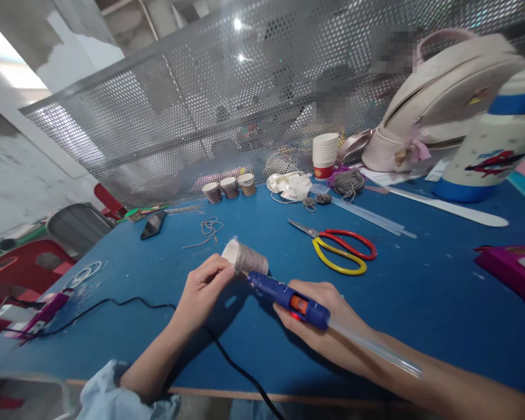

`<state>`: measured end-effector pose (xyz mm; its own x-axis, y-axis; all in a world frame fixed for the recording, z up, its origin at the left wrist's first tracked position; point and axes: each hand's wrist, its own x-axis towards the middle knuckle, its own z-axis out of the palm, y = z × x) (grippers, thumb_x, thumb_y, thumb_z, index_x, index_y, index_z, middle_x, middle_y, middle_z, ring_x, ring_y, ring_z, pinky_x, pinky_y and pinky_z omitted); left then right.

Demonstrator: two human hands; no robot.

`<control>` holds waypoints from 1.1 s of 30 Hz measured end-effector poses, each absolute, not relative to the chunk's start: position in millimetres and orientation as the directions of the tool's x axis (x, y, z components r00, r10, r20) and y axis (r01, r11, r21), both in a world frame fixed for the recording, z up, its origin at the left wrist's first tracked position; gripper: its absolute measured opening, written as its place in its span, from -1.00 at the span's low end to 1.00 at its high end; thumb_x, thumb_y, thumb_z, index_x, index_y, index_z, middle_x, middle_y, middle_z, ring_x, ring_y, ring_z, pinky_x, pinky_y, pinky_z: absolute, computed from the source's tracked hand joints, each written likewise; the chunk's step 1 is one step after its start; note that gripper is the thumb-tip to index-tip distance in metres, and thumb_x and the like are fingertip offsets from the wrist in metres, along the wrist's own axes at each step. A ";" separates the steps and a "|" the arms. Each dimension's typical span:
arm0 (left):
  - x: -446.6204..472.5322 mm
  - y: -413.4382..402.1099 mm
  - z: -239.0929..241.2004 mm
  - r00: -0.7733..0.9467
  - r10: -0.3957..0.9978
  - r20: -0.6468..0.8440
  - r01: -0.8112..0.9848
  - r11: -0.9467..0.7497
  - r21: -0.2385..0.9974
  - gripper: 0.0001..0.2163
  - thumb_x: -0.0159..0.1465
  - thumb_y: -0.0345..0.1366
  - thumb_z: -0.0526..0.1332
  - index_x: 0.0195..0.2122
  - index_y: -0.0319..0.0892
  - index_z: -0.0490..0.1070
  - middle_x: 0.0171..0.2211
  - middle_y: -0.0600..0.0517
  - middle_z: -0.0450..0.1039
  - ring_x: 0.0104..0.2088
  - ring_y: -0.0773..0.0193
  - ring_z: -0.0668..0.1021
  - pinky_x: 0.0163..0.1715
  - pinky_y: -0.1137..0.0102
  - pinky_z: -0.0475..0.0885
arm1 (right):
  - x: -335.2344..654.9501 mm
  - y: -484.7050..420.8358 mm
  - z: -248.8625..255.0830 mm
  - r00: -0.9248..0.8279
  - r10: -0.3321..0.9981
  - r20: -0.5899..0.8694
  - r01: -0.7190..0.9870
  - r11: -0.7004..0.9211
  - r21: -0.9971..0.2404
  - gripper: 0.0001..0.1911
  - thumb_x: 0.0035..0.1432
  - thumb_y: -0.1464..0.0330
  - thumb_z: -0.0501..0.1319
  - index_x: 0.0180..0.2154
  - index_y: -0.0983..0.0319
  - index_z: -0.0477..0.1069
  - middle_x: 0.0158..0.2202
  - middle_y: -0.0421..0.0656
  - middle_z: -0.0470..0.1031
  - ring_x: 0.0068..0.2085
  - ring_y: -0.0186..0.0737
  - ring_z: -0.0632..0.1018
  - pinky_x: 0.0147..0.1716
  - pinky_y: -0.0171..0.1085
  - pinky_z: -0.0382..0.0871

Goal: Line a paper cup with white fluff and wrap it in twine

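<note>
My left hand is closed on the rim of a small paper cup wrapped in grey yarn, which lies tilted on its side above the table. A blue hot glue gun is in the grip of my right hand. Its nozzle meets the cup's side close to my left fingertips; whether it touches is hard to tell. A clear glue stick sticks out of the gun's back, and a red light glows near the handle. Scissors with red and yellow handles lie beyond my right hand.
Several wrapped cups stand at the back, near a stack of paper cups and grey yarn. A black cord crosses the blue table. A bottle and backpack stand right; a phone lies left.
</note>
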<state>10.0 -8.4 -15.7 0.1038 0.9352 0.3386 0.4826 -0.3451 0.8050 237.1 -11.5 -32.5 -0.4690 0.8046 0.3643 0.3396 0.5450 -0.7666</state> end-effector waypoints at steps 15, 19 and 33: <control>12.7 -7.7 -14.2 0.072 0.941 0.331 0.500 -0.321 0.804 -0.77 0.25 -0.22 0.17 -0.48 -0.21 0.47 -0.40 -0.02 0.45 -0.32 0.24 0.45 -0.28 0.40 0.31 | 236.7 -10.4 -33.6 -0.497 0.786 0.367 0.322 0.560 -0.764 -0.78 0.10 0.37 0.18 -0.54 0.20 0.21 -0.60 -0.30 0.29 -0.58 -0.40 0.29 -0.53 -0.37 0.14; 14.4 -8.2 -13.3 0.060 0.940 0.335 0.514 -0.316 0.797 -0.76 0.24 -0.21 0.17 -0.49 -0.21 0.47 -0.43 0.00 0.46 -0.36 0.26 0.45 -0.32 0.41 0.32 | 237.8 -11.2 -30.3 -0.437 0.823 0.363 0.349 0.527 -0.775 -0.76 0.13 0.35 0.15 -0.55 0.19 0.19 -0.59 -0.28 0.30 -0.56 -0.37 0.31 -0.54 -0.36 0.15; 15.5 -7.4 -12.4 0.003 0.954 0.300 0.509 -0.259 0.821 -0.73 0.24 -0.15 0.17 -0.49 -0.21 0.46 -0.49 0.06 0.40 -0.42 0.32 0.41 -0.37 0.45 0.29 | 237.1 -12.1 -22.7 -0.401 0.865 0.303 0.302 0.437 -0.847 -0.75 0.14 0.33 0.12 -0.56 0.19 0.17 -0.60 -0.30 0.24 -0.57 -0.39 0.23 -0.55 -0.36 0.14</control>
